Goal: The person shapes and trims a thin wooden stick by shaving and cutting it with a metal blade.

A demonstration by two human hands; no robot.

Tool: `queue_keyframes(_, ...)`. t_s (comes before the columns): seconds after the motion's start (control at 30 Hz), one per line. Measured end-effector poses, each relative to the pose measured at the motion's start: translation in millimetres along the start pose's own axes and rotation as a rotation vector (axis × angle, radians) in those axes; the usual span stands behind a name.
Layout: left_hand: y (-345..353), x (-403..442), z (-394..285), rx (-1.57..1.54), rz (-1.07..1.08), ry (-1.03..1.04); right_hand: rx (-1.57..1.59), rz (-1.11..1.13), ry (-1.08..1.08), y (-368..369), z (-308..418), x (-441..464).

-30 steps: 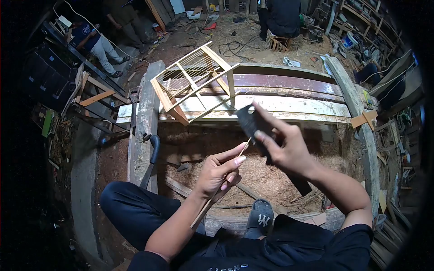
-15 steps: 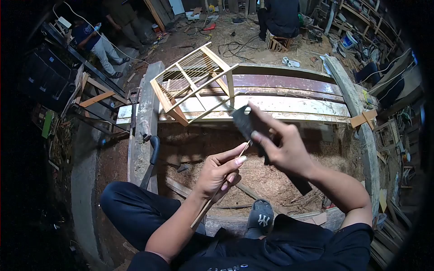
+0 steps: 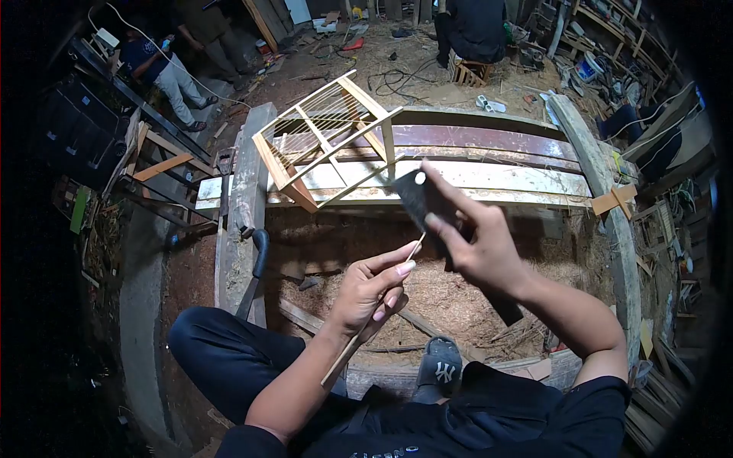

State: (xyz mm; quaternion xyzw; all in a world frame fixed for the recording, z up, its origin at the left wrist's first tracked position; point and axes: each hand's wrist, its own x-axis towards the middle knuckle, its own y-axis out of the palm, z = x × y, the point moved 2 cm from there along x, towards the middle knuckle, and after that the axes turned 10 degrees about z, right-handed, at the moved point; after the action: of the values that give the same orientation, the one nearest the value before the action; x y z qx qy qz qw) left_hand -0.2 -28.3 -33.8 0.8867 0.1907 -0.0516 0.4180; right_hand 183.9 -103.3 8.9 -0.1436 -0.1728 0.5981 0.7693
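Note:
My left hand (image 3: 366,294) pinches a thin wooden stick (image 3: 340,360), which runs from beside my forearm up past my fingertips. My right hand (image 3: 485,248) is closed around a broad, dark, flat knife (image 3: 412,200) with a round hole near its upper end. The knife's lower end juts out below my wrist. The upper tip of the stick meets or nearly meets the knife's edge by my right thumb; exact contact is unclear. Beyond my hands, a light wooden cage-like frame (image 3: 366,98) with thin parallel rods rests tilted on the bench.
A slatted bench (image 3: 489,179) spans between two thick beams (image 3: 597,153). At left, a tool with a dark curved handle (image 3: 260,256) leans on a beam. Shavings (image 3: 435,294) cover the ground near my sandal (image 3: 440,362). Several people are farther back, one seated (image 3: 473,30).
My right hand and the knife have shifted slightly, and the hole in the blade shows more fully. My left hand and the stick are almost unmoved.

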Motion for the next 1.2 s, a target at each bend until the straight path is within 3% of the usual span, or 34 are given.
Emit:
queue_keyframes(0.13, -1, -1, 0, 0.030, -0.069, -0.018, 0.025, 0.018, -0.240, 12, 7, -10)
queue_keyframes(0.2, 2, 0, -2, 0.015, -0.055, -0.013, 0.102, 0.042, 0.074, -4, 10, -1)
queue_keyframes(0.23, 3, 1, -3, 0.004, -0.040, -0.009, 0.048, 0.040, 0.089, -8, 10, 1)
queue_keyframes(0.37, -2, -2, -1, 0.012, -0.031, -0.016, 0.061, 0.074, -0.124, 12, 10, -12)
queue_keyframes(0.5, 4, 0, -3, 0.057, -0.094, -0.037, 0.070, 0.038, 0.069, -5, 7, 0)
queue_keyframes(0.67, 3, 1, -4, 0.092, -0.136, -0.056, 0.050, 0.109, -0.109, 13, 7, -11)
queue_keyframes(0.73, 4, 2, -5, 0.080, -0.085, -0.037, 0.012, 0.002, -0.091, 4, 5, 2)
queue_keyframes(0.77, 4, 1, -4, 0.080, -0.085, -0.037, 0.080, 0.038, 0.132, -6, 7, 1)
queue_keyframes(0.8, 4, 0, -3, 0.069, -0.069, -0.031, 0.025, -0.007, 0.003, -5, 4, 2)
queue_keyframes(0.93, 1, 0, -3, 0.092, -0.120, -0.033, 0.069, 0.103, -0.103, 13, 7, -13)
queue_keyframes(1.07, 4, -1, -4, 0.077, -0.078, -0.030, 0.097, -0.001, 0.066, -5, 2, 1)
queue_keyframes(1.2, 3, -4, -4, 0.083, -0.058, -0.031, 0.032, -0.055, -0.091, 1, -10, -4)
